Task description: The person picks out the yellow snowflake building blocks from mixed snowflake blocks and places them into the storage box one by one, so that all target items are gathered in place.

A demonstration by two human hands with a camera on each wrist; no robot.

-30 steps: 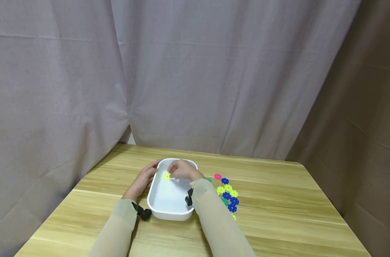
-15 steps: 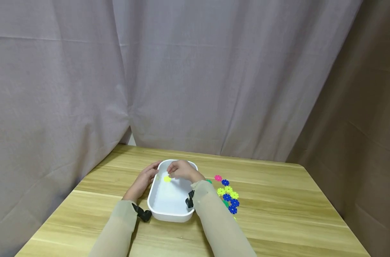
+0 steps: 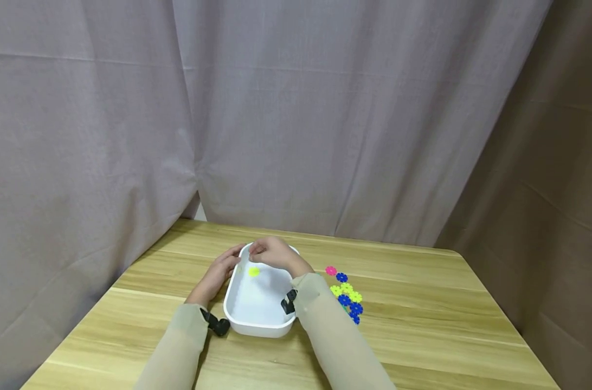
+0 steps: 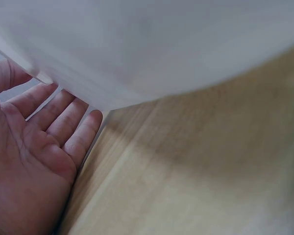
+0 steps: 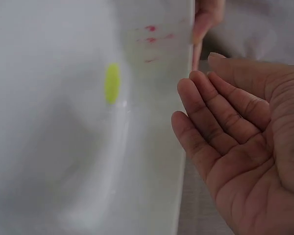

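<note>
A white plastic tray (image 3: pixel 259 300) sits on the wooden table, with one yellow flower-shaped disc (image 3: pixel 254 272) lying flat on its floor. At its left side my left hand (image 3: pixel 220 273) holds the rim, thumb over the edge; in the left wrist view the fingers (image 4: pixel 68 120) lie along the outer wall. Above the far part of the tray is my right hand (image 3: pixel 276 253), holding nothing. Its fingers (image 5: pixel 203 110) are loosely bent in the right wrist view, away from the yellow disc.
Right of the tray lie several loose flower discs: pink (image 3: pixel 330 270), blue (image 3: pixel 356 308), yellow (image 3: pixel 347 287) and green, some partly hidden behind the right sleeve (image 3: pixel 335 330). Grey curtains (image 3: pixel 325 119) hang behind the table (image 3: pixel 423 303). Pink marks (image 5: pixel 151 39) show on the tray's inner wall.
The right hand lets go of the yellow disc, which now lies on the tray floor, and lifts slightly up and away. The left hand stays at the rim.
</note>
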